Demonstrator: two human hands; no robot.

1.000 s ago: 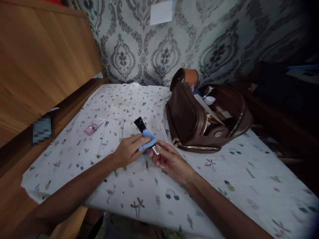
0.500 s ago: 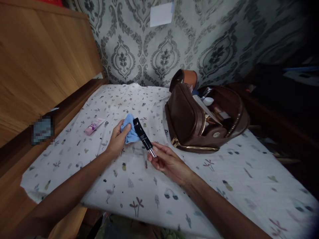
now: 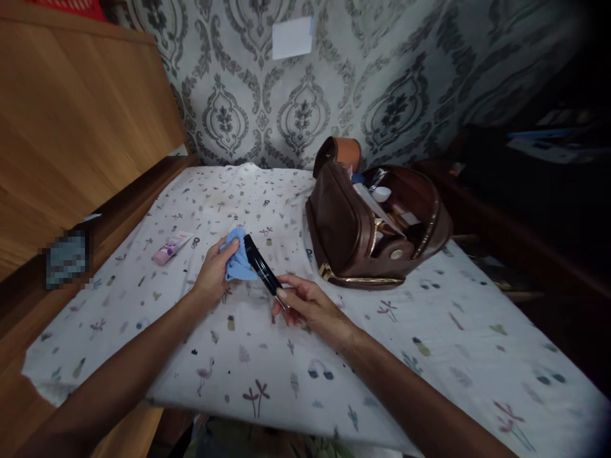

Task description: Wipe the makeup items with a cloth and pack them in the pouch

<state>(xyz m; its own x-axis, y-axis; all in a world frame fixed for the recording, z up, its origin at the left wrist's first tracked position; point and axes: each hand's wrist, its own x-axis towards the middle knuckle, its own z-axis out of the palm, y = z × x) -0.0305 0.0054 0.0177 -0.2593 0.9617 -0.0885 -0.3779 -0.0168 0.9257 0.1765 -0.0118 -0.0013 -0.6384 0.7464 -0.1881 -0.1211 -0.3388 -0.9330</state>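
My right hand (image 3: pixel 300 308) pinches the lower, silver-capped end of a slim black tube (image 3: pixel 260 270), which slants up and to the left over the patterned sheet. My left hand (image 3: pixel 212 273) is closed on a bunched light-blue cloth (image 3: pixel 237 257) that touches the upper end of the tube. Both hands hover just above the bed, left of an open brown toiletry bag (image 3: pixel 351 229).
The brown bag holds several small containers and has an orange-brown pouch (image 3: pixel 340 152) behind it. A pink tube (image 3: pixel 170 247) lies on the sheet (image 3: pixel 267 375) to the left. A wooden headboard (image 3: pixel 71 127) runs along the left; patterned wallpaper is behind, with dark clutter at the right.
The blue cloth slid from the tube's lower part up to its top end. My right hand kept hold of the capped end. The view shifted slightly.
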